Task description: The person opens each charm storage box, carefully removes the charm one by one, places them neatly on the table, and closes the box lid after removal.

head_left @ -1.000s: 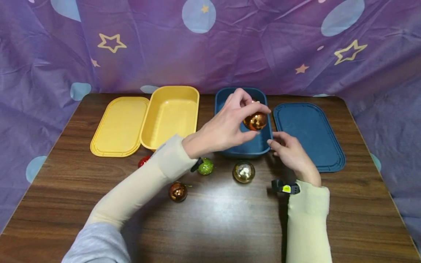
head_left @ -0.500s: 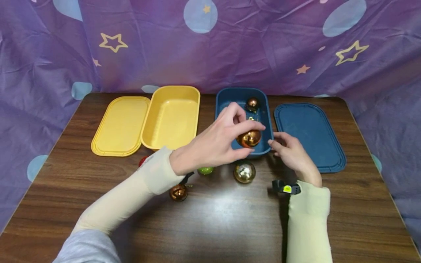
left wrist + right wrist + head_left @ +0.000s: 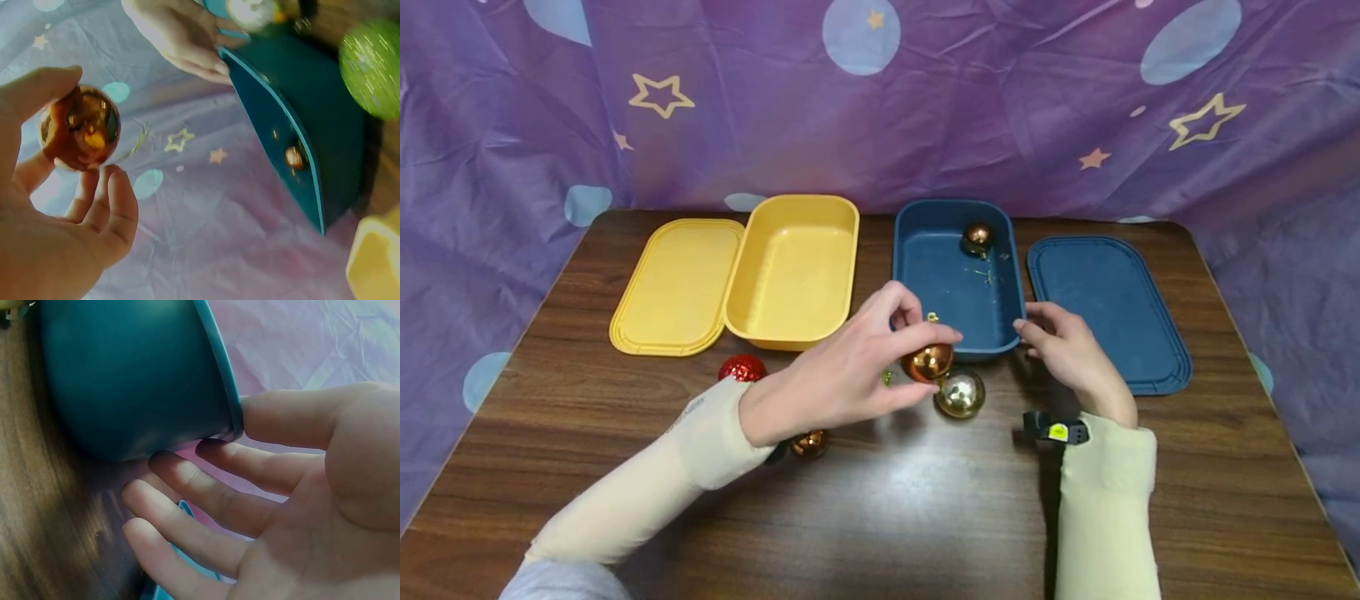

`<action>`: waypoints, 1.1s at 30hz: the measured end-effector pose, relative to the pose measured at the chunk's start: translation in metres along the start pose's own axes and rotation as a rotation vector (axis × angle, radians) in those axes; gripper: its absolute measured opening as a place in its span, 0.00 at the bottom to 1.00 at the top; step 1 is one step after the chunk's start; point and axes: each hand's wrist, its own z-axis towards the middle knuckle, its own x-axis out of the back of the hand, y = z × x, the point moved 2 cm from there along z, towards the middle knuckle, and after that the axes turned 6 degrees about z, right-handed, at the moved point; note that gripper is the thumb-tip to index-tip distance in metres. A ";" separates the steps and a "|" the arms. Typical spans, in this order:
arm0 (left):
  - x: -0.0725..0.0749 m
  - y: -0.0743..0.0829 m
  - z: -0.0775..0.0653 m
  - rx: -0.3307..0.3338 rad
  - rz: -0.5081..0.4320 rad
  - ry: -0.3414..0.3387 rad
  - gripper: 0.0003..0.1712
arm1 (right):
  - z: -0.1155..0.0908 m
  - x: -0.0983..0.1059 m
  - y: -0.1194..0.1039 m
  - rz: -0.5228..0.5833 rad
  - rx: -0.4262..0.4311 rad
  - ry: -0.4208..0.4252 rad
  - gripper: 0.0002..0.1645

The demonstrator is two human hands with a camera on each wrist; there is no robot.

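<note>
My left hand (image 3: 842, 367) pinches a shiny copper Christmas bauble (image 3: 929, 362) between thumb and fingers, in front of the blue container. In the left wrist view the bauble (image 3: 81, 128) trails a gold thread from its cap. My right hand (image 3: 1071, 354) lightly holds the front right corner of the blue container (image 3: 958, 346). In the right wrist view its thumb (image 3: 281, 419) meets the rim and the index fingertip lies against the outer wall. Inside that container, toward the back, sits a smaller copper bauble (image 3: 977, 238) with some loose gold thread.
A silvery-gold bauble (image 3: 960, 393), a red one (image 3: 742, 367) and another copper one (image 3: 809, 442) lie on the table. The green bauble (image 3: 375, 69) is mostly behind my left hand in the head view. A yellow container (image 3: 790, 287), yellow lid (image 3: 677, 287) and blue lid (image 3: 1108, 312) stand behind.
My left hand has drawn the copper bauble out from over the blue container, toward me and to the left. The container's inside shows now. My right hand has stayed at the corner.
</note>
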 end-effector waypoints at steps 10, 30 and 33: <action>-0.002 -0.002 -0.026 0.004 0.045 -0.014 0.25 | 0.000 0.000 0.002 0.012 -0.012 -0.008 0.32; -0.024 0.001 -0.071 0.131 0.119 -0.210 0.26 | 0.000 -0.001 0.002 0.006 0.005 0.003 0.32; -0.028 0.000 -0.078 0.159 0.132 -0.249 0.27 | 0.001 -0.001 0.003 0.002 0.001 0.004 0.32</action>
